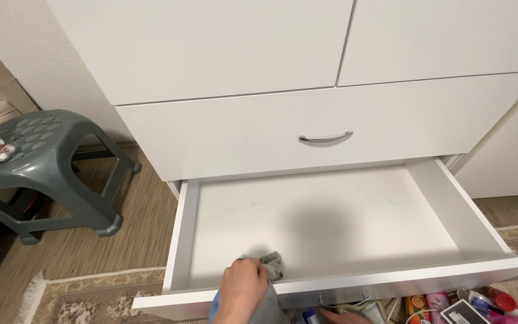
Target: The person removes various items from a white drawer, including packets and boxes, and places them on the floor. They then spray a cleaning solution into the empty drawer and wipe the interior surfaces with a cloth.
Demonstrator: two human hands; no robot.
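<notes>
While pressed into the open drawer (331, 210) — grey crumpled cloth (273, 268) | left hand (242, 289) fingers clenched round it

Bare left grip (242, 287), no ring or watch showing, fingers short and rounded. Blue sleeve edge (213, 309) at the wrist, partly cut off by the lower frame border. Only a fingertip sliver of the right grip (338, 316) visible, likewise bare.

1 head view, looking down and forward, close above open white drawer (331, 222), hands at bottom edge.
</notes>
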